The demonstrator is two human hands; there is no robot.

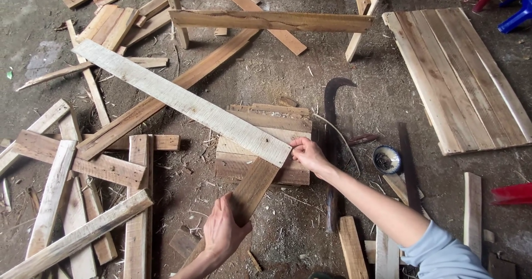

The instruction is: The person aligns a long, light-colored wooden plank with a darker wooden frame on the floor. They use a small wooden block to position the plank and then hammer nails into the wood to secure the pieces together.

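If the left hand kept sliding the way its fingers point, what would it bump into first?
Probably the pale long board. The left hand points up along the brown plank it grips, whose far end meets that board near the right hand. Depth is unclear.

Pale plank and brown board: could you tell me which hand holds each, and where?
The right hand pinches the pale plank at its near end; the left hand grips the brown board about midway.

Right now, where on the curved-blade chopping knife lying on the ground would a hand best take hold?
By the straight handle at the near end of the curved-blade knife, coming from the person's side. The hooked tip points away, so the handle is nearest the right hand, which rests on the pale plank.
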